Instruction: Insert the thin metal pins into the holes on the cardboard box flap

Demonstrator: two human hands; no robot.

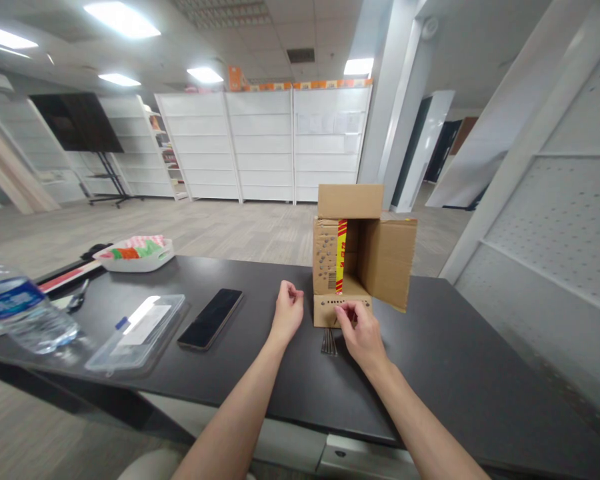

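A cardboard box (pixel 326 257) stands on the dark table with its opening towards me; one flap is swung out to the right. Its lower front flap (pixel 325 319) hangs down and bears a row of small dark holes. My right hand (pixel 363 333) is at this flap, thumb and forefinger pinched together; a thin dark sliver shows by the fingertips, too small to name. Just below lie several thin metal rods like nails (pixel 329 343), side by side. To the left of the box, my left hand (pixel 287 312) hovers with curled fingers; whatever it may hold is hidden.
Left of my hands lie a black phone (pixel 211 319) and a clear plastic case (pixel 140 337). Farther left are a water bottle (pixel 23 310), scissors (pixel 78 297) and a white basket (pixel 139 263) of colourful items. A perforated white panel (pixel 555 233) borders the right side.
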